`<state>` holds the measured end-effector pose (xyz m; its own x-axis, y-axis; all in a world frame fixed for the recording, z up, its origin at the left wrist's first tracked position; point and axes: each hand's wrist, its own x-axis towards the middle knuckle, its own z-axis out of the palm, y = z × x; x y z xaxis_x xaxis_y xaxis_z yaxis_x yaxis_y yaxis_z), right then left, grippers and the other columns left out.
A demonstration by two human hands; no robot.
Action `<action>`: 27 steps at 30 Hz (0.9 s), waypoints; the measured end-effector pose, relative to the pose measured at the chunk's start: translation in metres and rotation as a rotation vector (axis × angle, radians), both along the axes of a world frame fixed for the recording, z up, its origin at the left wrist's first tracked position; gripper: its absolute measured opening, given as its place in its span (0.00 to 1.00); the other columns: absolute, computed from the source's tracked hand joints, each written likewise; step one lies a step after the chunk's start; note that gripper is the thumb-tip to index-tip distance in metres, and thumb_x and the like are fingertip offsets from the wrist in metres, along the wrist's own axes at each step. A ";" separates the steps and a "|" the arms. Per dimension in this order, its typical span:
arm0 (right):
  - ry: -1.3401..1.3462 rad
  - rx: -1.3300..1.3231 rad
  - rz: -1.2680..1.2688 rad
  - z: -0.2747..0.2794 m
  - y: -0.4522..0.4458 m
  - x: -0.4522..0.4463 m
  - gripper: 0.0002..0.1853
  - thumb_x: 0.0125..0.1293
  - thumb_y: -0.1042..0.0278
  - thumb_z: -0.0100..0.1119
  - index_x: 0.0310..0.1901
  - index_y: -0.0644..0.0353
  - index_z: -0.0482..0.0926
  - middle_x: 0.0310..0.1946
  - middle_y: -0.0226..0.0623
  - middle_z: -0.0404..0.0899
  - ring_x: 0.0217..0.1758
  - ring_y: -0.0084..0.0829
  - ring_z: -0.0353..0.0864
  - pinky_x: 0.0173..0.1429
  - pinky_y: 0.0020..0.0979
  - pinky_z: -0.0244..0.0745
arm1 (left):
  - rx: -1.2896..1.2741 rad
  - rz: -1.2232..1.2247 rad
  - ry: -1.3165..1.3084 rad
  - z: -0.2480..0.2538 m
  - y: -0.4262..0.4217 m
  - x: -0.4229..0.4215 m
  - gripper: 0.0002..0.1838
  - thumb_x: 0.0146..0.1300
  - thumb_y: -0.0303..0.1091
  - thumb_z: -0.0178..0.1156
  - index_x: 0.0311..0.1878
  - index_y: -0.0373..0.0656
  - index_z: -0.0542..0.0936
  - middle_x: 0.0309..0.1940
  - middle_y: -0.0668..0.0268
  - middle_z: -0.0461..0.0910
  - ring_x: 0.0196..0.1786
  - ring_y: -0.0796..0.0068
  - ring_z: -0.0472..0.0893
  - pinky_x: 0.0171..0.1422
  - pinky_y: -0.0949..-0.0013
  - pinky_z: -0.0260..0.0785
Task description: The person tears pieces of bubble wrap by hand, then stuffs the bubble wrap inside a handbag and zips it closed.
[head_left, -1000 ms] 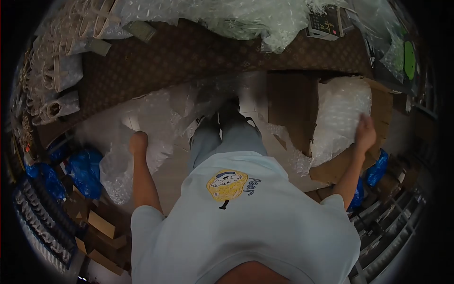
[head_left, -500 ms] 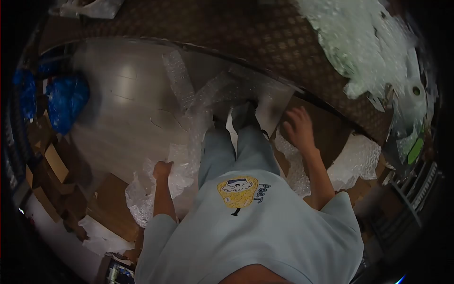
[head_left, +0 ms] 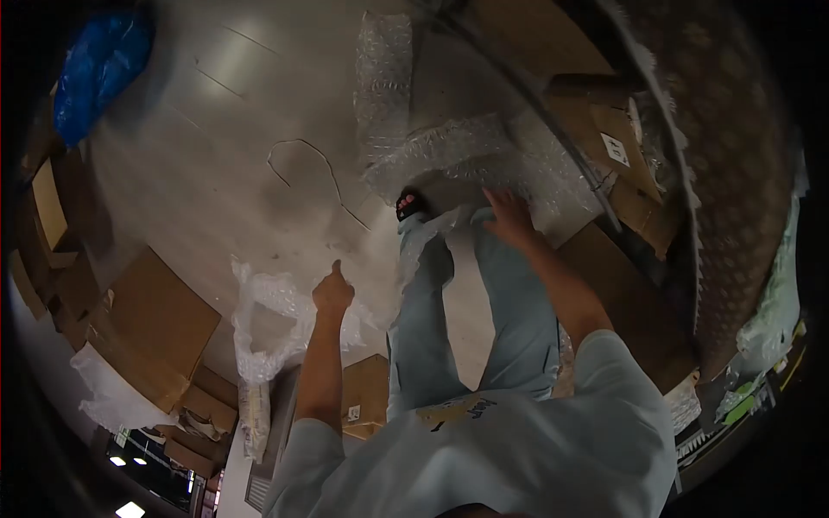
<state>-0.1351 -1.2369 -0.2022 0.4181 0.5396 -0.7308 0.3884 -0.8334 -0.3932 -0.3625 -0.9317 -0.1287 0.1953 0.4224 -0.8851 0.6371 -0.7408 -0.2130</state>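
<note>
My left hand [head_left: 333, 289] is over the floor left of my legs. Its index finger points forward, the other fingers look loosely bent, and no held thing shows in it. Crumpled bubble wrap [head_left: 289, 298] hangs just beside and behind that wrist. My right hand [head_left: 511, 220] is above my right knee with fingers stretched out and apart. Close beyond its fingertips lies a long bubble wrap strip [head_left: 458, 147] on the floor. A thin piece of clear wrap [head_left: 419, 255] lies against my left trouser leg; whether either hand touches it I cannot tell.
A bent thin cord [head_left: 324, 160] lies on the floor ahead. Cardboard boxes [head_left: 155, 328] stand at the left, below a blue plastic bag [head_left: 104, 73]. At the right are flattened cardboard [head_left: 635, 293], a dark bar [head_left: 553, 121] and a brown patterned surface [head_left: 734, 173].
The view has swung, and the patterned surface has shifted right. My left hand, earlier closed at the bubble wrap, now points forward. My right hand has moved in over my leg.
</note>
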 end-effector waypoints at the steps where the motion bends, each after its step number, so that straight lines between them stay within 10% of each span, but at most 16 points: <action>1: -0.064 -0.041 0.077 -0.035 0.009 0.007 0.41 0.51 0.58 0.64 0.66 0.50 0.54 0.61 0.43 0.60 0.69 0.47 0.49 0.65 0.50 0.52 | -0.008 -0.066 0.042 -0.030 0.001 0.001 0.38 0.53 0.36 0.56 0.68 0.52 0.54 0.37 0.59 0.81 0.40 0.61 0.81 0.42 0.62 0.72; 10: -0.229 -0.380 0.389 -0.207 0.070 0.026 0.49 0.50 0.53 0.64 0.70 0.45 0.43 0.71 0.39 0.41 0.74 0.44 0.34 0.63 0.69 0.34 | -0.049 -0.253 -0.091 -0.256 0.003 0.092 0.49 0.52 0.32 0.57 0.71 0.50 0.36 0.33 0.60 0.82 0.35 0.62 0.82 0.39 0.63 0.74; 17: -0.613 -0.198 0.350 -0.316 0.007 -0.030 0.44 0.51 0.68 0.60 0.69 0.44 0.48 0.69 0.35 0.46 0.73 0.43 0.41 0.63 0.69 0.40 | -0.035 -0.155 -0.074 -0.344 -0.008 0.155 0.47 0.54 0.32 0.54 0.71 0.52 0.35 0.39 0.57 0.81 0.41 0.59 0.81 0.45 0.61 0.73; 23: -0.705 0.260 0.130 -0.331 -0.010 -0.009 0.27 0.56 0.74 0.52 0.60 0.51 0.64 0.49 0.38 0.71 0.56 0.41 0.67 0.61 0.53 0.59 | 0.117 -0.097 -0.179 -0.375 -0.004 0.153 0.30 0.60 0.34 0.46 0.68 0.57 0.54 0.44 0.54 0.79 0.47 0.58 0.79 0.50 0.59 0.71; 27: -0.210 0.337 -0.072 -0.289 -0.008 0.009 0.19 0.51 0.70 0.57 0.48 0.53 0.74 0.35 0.35 0.75 0.43 0.36 0.75 0.51 0.40 0.69 | 0.120 -0.142 -0.116 -0.377 0.000 0.141 0.20 0.60 0.43 0.47 0.56 0.55 0.71 0.48 0.58 0.77 0.51 0.55 0.77 0.53 0.56 0.68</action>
